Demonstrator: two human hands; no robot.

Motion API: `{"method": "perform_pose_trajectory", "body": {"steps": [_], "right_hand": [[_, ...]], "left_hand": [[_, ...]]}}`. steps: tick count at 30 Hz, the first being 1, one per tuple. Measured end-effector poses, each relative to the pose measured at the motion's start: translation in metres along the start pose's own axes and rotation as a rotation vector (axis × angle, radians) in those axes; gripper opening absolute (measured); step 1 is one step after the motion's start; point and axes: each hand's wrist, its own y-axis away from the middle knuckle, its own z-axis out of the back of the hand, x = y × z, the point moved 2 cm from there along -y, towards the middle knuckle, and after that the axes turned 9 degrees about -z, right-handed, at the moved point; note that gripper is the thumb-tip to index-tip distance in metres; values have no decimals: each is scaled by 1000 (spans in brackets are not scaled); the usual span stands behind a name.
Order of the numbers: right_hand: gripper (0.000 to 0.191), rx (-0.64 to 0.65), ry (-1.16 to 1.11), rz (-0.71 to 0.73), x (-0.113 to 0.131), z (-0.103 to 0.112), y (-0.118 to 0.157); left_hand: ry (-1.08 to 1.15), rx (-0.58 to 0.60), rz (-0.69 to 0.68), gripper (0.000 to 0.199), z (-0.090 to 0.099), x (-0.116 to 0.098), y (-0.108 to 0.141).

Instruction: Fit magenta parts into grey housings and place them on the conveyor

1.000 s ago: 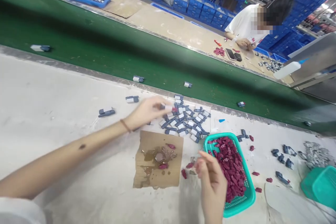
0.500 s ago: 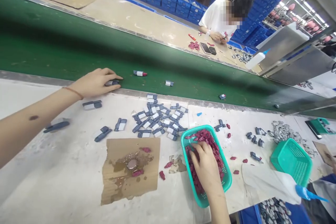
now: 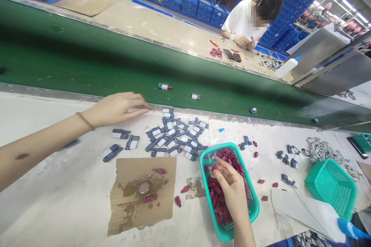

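My left hand [image 3: 124, 109] is stretched over the near edge of the conveyor belt, fingers extended, with nothing visible in it. Just below it lies a dark grey piece with a light panel [image 3: 120, 134]. A pile of similar grey pieces [image 3: 174, 135] spreads to its right. Above the green basket [image 3: 253, 206], my right hand [image 3: 234, 189] is half turned palm up. Its thumb and fingertips appear closed on a small maroon piece [image 3: 213, 168], partly hidden by the fingers. Many maroon pieces [image 3: 218, 200] fill the basket.
Wet cardboard [image 3: 121, 216] bears a round cap [image 3: 144, 188] and maroon pieces. A green belt [image 3: 87, 65] carries a few grey pieces. At right are an empty green basket [image 3: 330, 189] and a blue-tipped bottle [image 3: 313, 210]. A co-worker [image 3: 243, 19] sits across.
My left hand has drawn back from a grey piece at the belt edge, moving right and toward me. My right hand has lifted from among the maroon pieces and turned over.
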Motion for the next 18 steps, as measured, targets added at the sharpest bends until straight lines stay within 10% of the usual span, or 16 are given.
{"method": "perform_pose_trajectory", "body": {"steps": [9,18], "right_hand": [[26,-70,-400,-87,-12,2,12],[33,-122,-474,-115,-4,-13,22]], "left_hand": [[32,-13,-73,43,-51,-59,-168],[341,-59,17,33,-58,-75,-178]]}}
